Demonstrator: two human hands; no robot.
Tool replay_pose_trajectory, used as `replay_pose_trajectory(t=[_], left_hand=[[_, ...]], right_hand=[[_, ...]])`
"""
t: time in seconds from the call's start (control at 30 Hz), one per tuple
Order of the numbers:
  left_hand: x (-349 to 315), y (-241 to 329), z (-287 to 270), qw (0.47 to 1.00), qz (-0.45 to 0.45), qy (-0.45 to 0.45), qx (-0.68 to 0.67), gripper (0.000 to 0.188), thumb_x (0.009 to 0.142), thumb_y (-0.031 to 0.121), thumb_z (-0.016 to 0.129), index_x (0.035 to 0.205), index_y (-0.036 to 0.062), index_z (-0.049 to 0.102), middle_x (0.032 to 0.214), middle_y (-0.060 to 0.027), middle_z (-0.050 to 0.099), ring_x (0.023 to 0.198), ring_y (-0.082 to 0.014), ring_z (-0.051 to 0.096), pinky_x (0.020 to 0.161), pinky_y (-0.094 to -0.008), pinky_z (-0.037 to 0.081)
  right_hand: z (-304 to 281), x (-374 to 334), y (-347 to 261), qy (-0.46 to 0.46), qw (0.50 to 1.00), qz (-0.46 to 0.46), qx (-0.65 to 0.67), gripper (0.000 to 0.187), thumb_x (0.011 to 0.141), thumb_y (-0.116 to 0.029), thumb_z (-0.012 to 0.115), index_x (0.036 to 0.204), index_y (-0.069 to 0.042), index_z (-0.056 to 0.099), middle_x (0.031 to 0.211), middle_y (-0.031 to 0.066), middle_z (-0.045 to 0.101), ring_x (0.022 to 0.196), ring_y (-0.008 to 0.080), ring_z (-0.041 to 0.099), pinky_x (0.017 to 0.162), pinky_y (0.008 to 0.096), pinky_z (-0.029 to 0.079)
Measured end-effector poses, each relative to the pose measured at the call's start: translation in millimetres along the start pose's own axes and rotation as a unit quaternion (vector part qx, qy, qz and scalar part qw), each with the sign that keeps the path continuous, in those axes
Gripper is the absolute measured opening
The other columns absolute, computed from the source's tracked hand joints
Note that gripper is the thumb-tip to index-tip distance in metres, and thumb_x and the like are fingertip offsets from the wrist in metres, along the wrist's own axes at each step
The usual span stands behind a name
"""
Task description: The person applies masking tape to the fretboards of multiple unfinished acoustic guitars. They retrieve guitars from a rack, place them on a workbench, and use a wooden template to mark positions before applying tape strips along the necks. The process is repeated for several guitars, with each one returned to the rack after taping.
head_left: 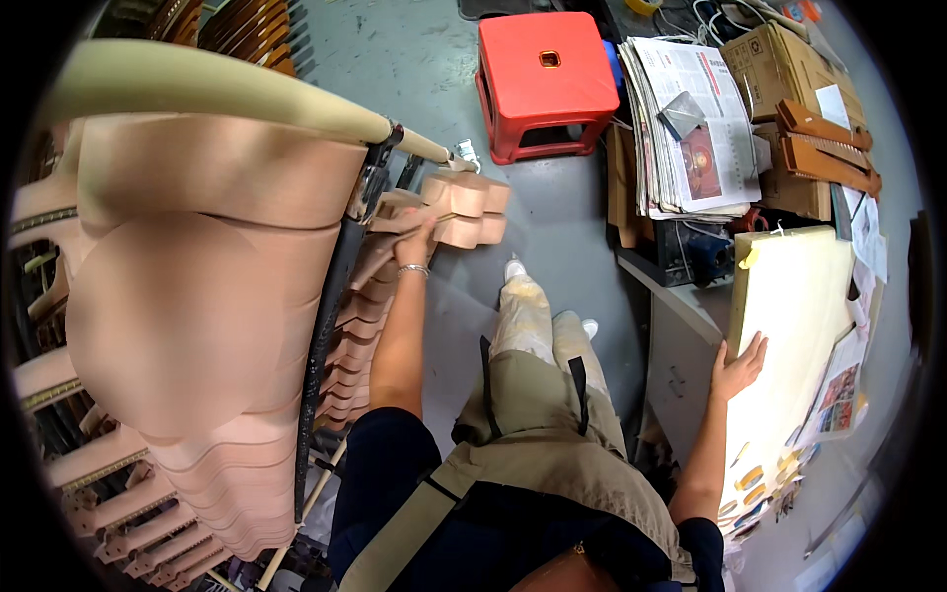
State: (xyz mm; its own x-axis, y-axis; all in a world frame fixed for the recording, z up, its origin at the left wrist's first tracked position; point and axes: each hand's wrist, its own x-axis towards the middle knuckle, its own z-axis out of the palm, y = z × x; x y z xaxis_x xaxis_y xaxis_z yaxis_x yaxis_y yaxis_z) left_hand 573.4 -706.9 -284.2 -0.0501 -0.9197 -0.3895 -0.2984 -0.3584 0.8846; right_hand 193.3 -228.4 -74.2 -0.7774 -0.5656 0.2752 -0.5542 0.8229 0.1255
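Note:
My left hand [412,249] reaches to the side of a rack, its fingers closed round a slim bare-wood neck [387,259]. Close beyond it are several pale, unpainted wooden bodies [464,202] with rounded, waisted sides, like small guitars. How the neck joins them is partly hidden. At the right, my right hand [740,370] rests with its fingers stretched out on the edge of a pale yellow slab [789,326] standing upright. Nothing is held in it.
Large bare-wood instrument bodies [222,168] fill the rack at the left, behind a padded rail [237,84] and a dark post [326,345]. A red stool [547,79] stands ahead. Stacked newspapers [681,128], cardboard boxes [779,69] and a white cabinet [681,365] line the right.

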Motion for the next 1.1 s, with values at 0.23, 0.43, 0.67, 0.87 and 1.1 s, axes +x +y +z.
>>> replay_pose_trajectory(t=[0.23,0.43,0.67,0.87,1.1], left_hand=[[5.0,79.4,-9.1,0.992,-0.070,-0.036,-0.098,0.036,0.074,-0.006,0.071,0.104,0.0069,0.056,0.116,-0.0070,0.058,0.091,-0.0154,0.060,0.067,-0.0230,0.053],[34.4,58.8,-10.9,0.978,-0.121,-0.013,-0.167,0.050,0.069,-0.004,0.074,0.115,0.0024,0.055,0.113,-0.0104,0.058,0.098,-0.0220,0.059,0.076,-0.0347,0.053],[94.7,32.0,-5.7,0.983,-0.110,-0.095,-0.109,0.048,0.075,0.002,0.068,0.119,0.0047,0.050,0.117,-0.0118,0.058,0.098,-0.0232,0.060,0.078,-0.0365,0.051],[104.6,47.1,-47.0,0.963,-0.109,-0.242,-0.041,0.042,0.078,0.003,0.066,0.116,0.0081,0.047,0.127,-0.0112,0.051,0.107,-0.0184,0.054,0.081,-0.0332,0.051],[116.7,52.9,-63.6,0.972,-0.113,-0.192,-0.076,0.033,0.081,0.003,0.065,0.111,0.0034,0.050,0.129,-0.0117,0.049,0.110,-0.0213,0.053,0.087,-0.0384,0.051]], right_hand=[[-0.5,-3.5,-1.1,0.006,1.000,-0.001,-0.022,0.070,0.079,-0.030,0.066,0.138,-0.010,0.035,0.139,0.0177,0.037,0.127,0.0336,0.037,0.102,0.0443,0.032],[0.4,-0.6,-5.4,0.003,0.999,0.014,-0.036,0.068,0.079,-0.028,0.068,0.137,-0.009,0.037,0.137,0.0162,0.040,0.124,0.0333,0.039,0.101,0.0427,0.034],[4.8,-1.9,-1.7,-0.010,0.999,0.017,-0.034,0.072,0.078,-0.028,0.068,0.139,-0.010,0.034,0.139,0.0161,0.037,0.126,0.0325,0.038,0.103,0.0439,0.031],[7.1,-0.1,-3.1,-0.010,0.999,0.014,-0.033,0.071,0.079,-0.028,0.068,0.138,-0.009,0.035,0.138,0.0159,0.038,0.126,0.0322,0.038,0.103,0.0439,0.031],[3.5,-4.9,-1.4,-0.015,0.999,0.020,-0.045,0.070,0.079,-0.030,0.067,0.138,-0.009,0.035,0.138,0.0157,0.038,0.126,0.0322,0.038,0.102,0.0439,0.031]])
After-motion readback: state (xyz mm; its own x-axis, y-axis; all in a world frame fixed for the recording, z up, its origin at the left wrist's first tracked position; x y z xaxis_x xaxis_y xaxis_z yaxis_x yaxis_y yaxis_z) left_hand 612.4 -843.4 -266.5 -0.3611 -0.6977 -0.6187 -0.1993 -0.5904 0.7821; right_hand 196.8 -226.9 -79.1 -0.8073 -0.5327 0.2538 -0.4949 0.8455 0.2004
